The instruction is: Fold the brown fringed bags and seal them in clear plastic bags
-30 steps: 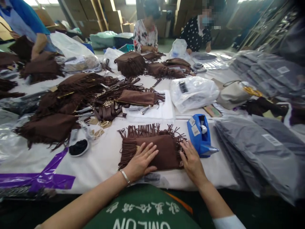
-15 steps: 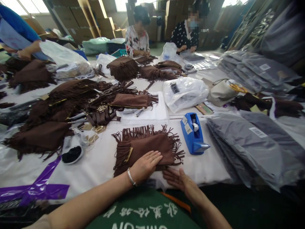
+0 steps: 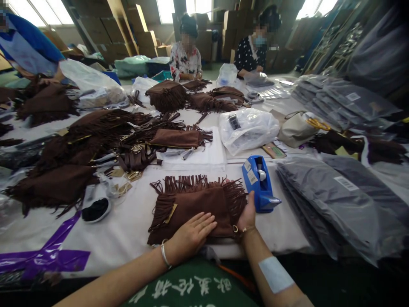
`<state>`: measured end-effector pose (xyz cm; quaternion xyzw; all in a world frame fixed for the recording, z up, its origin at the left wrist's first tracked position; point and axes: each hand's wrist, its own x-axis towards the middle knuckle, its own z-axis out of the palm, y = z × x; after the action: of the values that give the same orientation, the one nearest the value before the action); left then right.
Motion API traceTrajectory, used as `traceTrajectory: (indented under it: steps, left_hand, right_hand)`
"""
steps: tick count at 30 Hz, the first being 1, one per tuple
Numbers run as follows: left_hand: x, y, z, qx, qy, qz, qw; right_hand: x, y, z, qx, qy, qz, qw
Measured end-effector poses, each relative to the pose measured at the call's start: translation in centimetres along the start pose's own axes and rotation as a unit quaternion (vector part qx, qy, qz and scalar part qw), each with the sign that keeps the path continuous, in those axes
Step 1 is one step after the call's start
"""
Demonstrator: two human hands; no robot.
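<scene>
white-covered table (image 3: 124, 226): left hand (image 3: 193, 233) flat, fingers together, on fringed pouch (image 3: 196, 207); at its three o'clock, right hand (image 3: 247, 216), fingers mostly hidden, pose unclear.

Fringed brown pouch (image 3: 201, 202) on the table (image 3: 124, 230)
The left hand (image 3: 191, 233) rests flat on the pouch; the right hand (image 3: 248, 215) is at its right end, partly hidden by the fringe (image 3: 235, 198). A blue tape dispenser (image 3: 252, 177) stands just beside, left of grey bagged items (image 3: 319, 192).
</scene>
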<state>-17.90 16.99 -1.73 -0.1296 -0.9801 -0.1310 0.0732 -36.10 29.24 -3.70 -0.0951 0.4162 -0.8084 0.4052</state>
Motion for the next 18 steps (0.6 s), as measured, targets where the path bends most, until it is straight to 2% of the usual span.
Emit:
traceTrajectory:
  steps: [2, 3, 5, 7, 11, 12, 13, 15, 16, 17, 18]
  left_hand:
    - [-0.1, -0.1, 0.1, -0.035, -0.011, 0.004, 0.999]
    - [-0.2, -0.1, 0.0, -0.057, -0.01, 0.009, 0.998]
    - [-0.6, 0.0, -0.5, -0.098, 0.018, 0.012, 0.995]
    - [-1.1, 0.0, -1.2, -0.124, 0.079, -0.012, 0.989]
    - [-3.2, -1.2, -2.9, -0.131, 0.216, -0.135, 0.958]
    - [-4.0, -2.0, -3.3, -0.13, 0.242, -0.177, 0.945]
    - [-5.0, -2.8, -3.6, -0.131, 0.267, -0.225, 0.928]
    - [-7.2, -4.8, -4.1, -0.156, 0.3, -0.338, 0.878]
    - [-8.4, -5.9, -4.2, -0.187, 0.312, -0.399, 0.842]
    - [-9.6, -6.9, -4.4, -0.229, 0.324, -0.455, 0.797]
    - [-10.8, -7.8, -4.5, -0.281, 0.334, -0.502, 0.746]
  right_hand:
    - [0.0, -0.3, 0.1, -0.1, -0.004, -0.058, 0.993]
    - [-0.1, -0.2, 0.2, -0.179, -0.014, -0.085, 0.98]
    - [-0.2, 0.7, 0.6, -0.332, -0.045, -0.122, 0.934]
    - [-0.2, 2.2, 1.1, -0.486, -0.086, -0.145, 0.858]
    - [-0.2, 4.3, 2.1, -0.723, -0.134, -0.165, 0.657]
    - [-0.4, 4.2, 2.4, -0.739, -0.149, -0.166, 0.635]
    - [-0.8, 3.9, 2.6, -0.737, -0.182, -0.166, 0.63]
    - [-1.8, 2.7, 2.9, -0.681, -0.278, -0.159, 0.659]
    - [-2.4, 2.0, 2.9, -0.634, -0.311, -0.155, 0.691]
    - [-2.9, 1.4, 2.6, -0.585, -0.308, -0.154, 0.735]
    - [-3.2, 0.8, 2.2, -0.535, -0.26, -0.157, 0.789]
